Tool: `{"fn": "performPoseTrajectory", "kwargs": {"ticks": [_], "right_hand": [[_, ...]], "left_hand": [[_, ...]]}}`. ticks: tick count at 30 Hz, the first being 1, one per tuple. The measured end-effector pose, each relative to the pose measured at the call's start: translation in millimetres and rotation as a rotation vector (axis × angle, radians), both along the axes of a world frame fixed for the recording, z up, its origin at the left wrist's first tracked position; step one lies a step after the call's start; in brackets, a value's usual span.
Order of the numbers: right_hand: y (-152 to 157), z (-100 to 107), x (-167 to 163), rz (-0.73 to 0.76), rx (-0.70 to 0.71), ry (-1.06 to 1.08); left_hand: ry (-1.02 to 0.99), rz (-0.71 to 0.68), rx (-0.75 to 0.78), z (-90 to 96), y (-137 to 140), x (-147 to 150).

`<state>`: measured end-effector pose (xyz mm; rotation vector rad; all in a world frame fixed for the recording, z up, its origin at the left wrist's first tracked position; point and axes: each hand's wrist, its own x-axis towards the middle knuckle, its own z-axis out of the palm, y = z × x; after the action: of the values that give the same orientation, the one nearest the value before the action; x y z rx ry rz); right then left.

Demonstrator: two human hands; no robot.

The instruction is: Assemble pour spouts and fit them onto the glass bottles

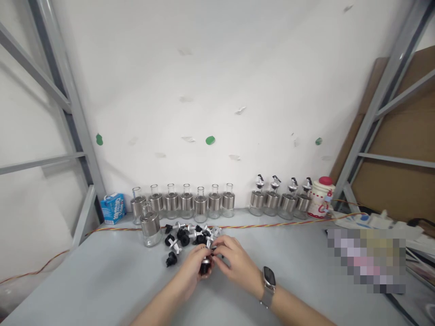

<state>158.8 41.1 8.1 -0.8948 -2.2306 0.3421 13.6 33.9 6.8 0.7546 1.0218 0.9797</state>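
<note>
My left hand [194, 266] is closed around a bottle pour spout [205, 266], which has a black stopper end and a silver collar. Thumb and fingers of my right hand [236, 260] pinch at a small dark part near the spout's upper end; the fingers partly hide it. Just beyond both hands lies a pile of loose black-and-silver pour spouts [183, 237]. One loose black stopper [171, 259] sits left of my left hand. A glass bottle with a metal sleeve [150, 225] stands upright behind the pile's left side, without a spout.
Several open sleeved bottles [186, 203] line the wall; a group with spouts fitted [272, 200] stands right of them. A blue carton [113, 208] is far left, a red-topped canister [321, 199] far right. A twisted wire [258, 225] crosses the table before a power strip [380, 222].
</note>
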Motion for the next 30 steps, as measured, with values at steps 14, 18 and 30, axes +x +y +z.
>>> {"fn": "performPoseTrajectory", "kwargs": {"ticks": [14,18,30], "right_hand": [[-0.9,1.4,-4.3,-0.125,0.104,-0.172],[-0.7,1.4,-4.2,-0.120,0.153,-0.236],[3.4,-0.1,-1.7,-0.113,0.182,-0.287]], "left_hand": [[0.031,0.012,0.034,-2.2,1.0,-2.2],[0.033,0.000,0.041,-2.5,2.4,-1.3],[0.154,-0.057,0.136,-11.6,10.3,-2.2]]}}
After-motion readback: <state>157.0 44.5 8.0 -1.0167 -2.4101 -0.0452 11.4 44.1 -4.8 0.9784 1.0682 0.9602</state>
